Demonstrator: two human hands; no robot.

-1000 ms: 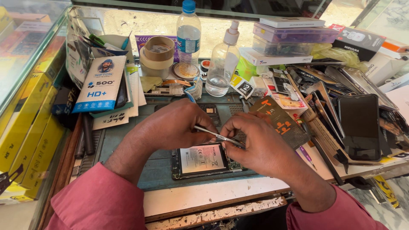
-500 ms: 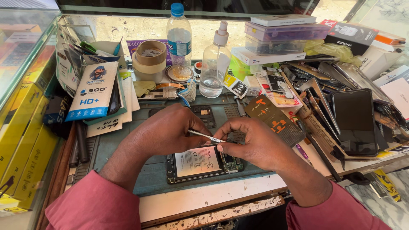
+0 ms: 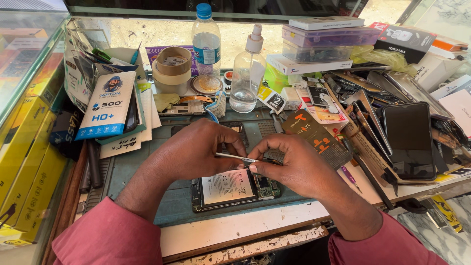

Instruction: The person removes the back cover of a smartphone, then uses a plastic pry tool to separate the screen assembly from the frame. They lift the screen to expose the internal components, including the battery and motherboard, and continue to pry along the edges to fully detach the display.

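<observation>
Both hands, left hand (image 3: 196, 149) and right hand (image 3: 289, 164), pinch thin metal tweezers (image 3: 238, 157) together just above the opened phone (image 3: 235, 189). Tweezers look light, stiff, slippery; best held mid-shaft.

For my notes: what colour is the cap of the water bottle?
Blue; the water bottle's cap shows clearly in the head view.

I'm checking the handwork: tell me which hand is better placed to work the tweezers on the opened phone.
Probably the right hand: it pinches the tweezers near the tip, right above the opened phone. The left hand only pinches their far end.
</observation>
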